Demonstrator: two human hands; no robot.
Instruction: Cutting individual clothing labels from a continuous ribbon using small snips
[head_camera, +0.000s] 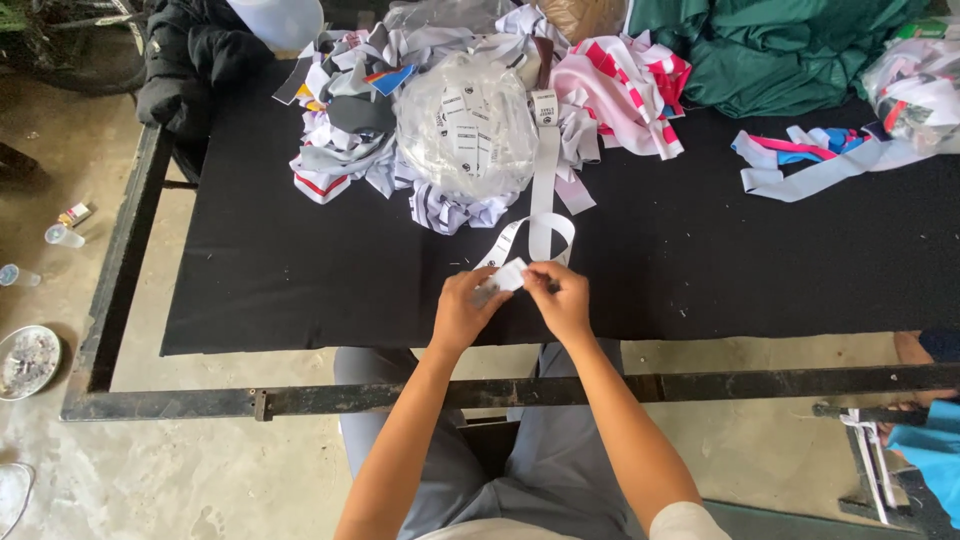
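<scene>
White label strip (510, 275) pinched by both hands' fingers (487, 292); clear bag (465, 125) holds more labels

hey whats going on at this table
A seated person pinches a small white label between the left hand and right hand at the near edge of a black table. A white strip loops back from the label to a clear bag of labels. Fabric scraps and green cloth are piled along the far side.
</scene>
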